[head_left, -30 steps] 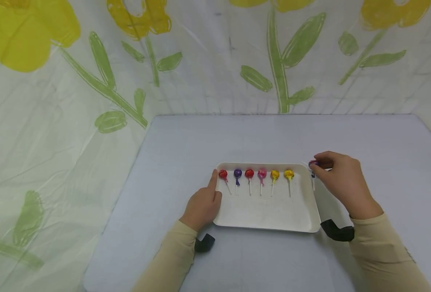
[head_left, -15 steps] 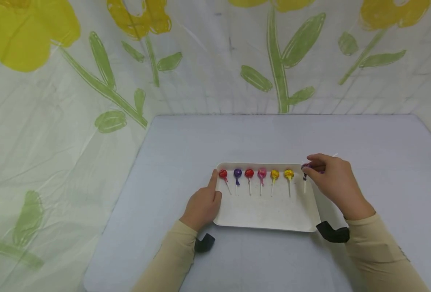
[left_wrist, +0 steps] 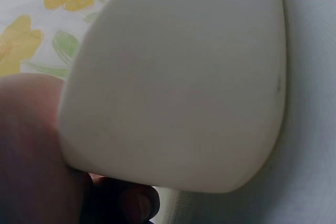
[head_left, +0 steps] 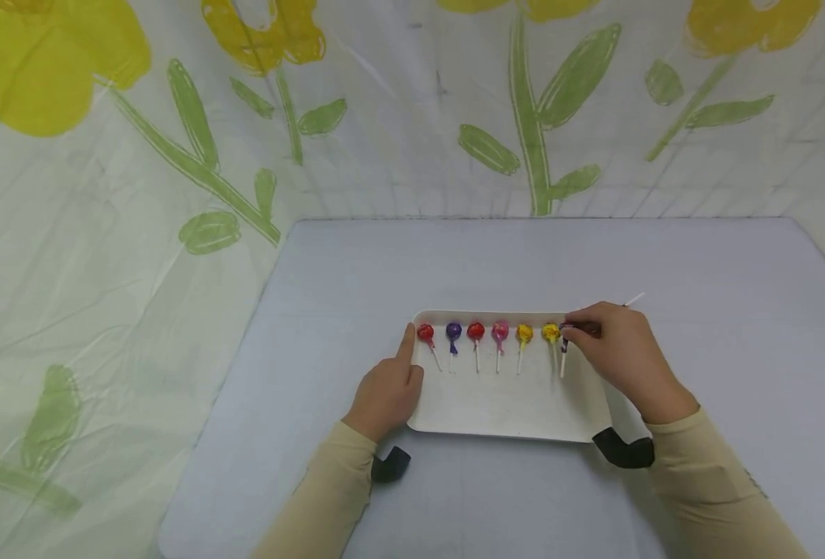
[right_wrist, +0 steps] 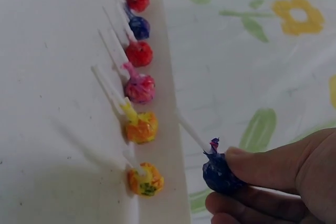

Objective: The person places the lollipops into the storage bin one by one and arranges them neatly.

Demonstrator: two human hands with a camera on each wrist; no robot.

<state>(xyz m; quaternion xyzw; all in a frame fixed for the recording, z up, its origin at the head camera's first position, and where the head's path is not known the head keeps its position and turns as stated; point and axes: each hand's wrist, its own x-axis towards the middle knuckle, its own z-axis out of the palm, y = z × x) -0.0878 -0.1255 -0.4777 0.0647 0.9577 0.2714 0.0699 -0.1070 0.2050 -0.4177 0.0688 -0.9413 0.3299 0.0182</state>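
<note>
A white tray (head_left: 496, 411) bears a row of wrapped lollipops along its far side: a red one (head_left: 425, 333), a purple one (head_left: 453, 331), another red, a pink one (head_left: 500, 331) and two yellow. My left hand (head_left: 389, 392) grips the tray's left edge, index finger straight along the rim; in the left wrist view the curled fingers (left_wrist: 140, 204) show beyond the edge. Between thumb and fingers, my right hand (head_left: 625, 349) pinches a dark blue lollipop (right_wrist: 220, 174) by its head, close beside the rightmost yellow lollipop (right_wrist: 146, 180). A second white stick (head_left: 634, 299) sticks out behind that hand.
The tray stands on a pale table (head_left: 356, 272). Behind and to the left hangs a white sheet (head_left: 398, 155) printed with yellow flowers. A black camera mount (head_left: 625, 450) on the right wrist overlaps the tray's near right corner.
My right hand has moved left with the dark blue lollipop, from beyond the tray's right edge to over the tray beside the last yellow one. The left hand has stayed put.
</note>
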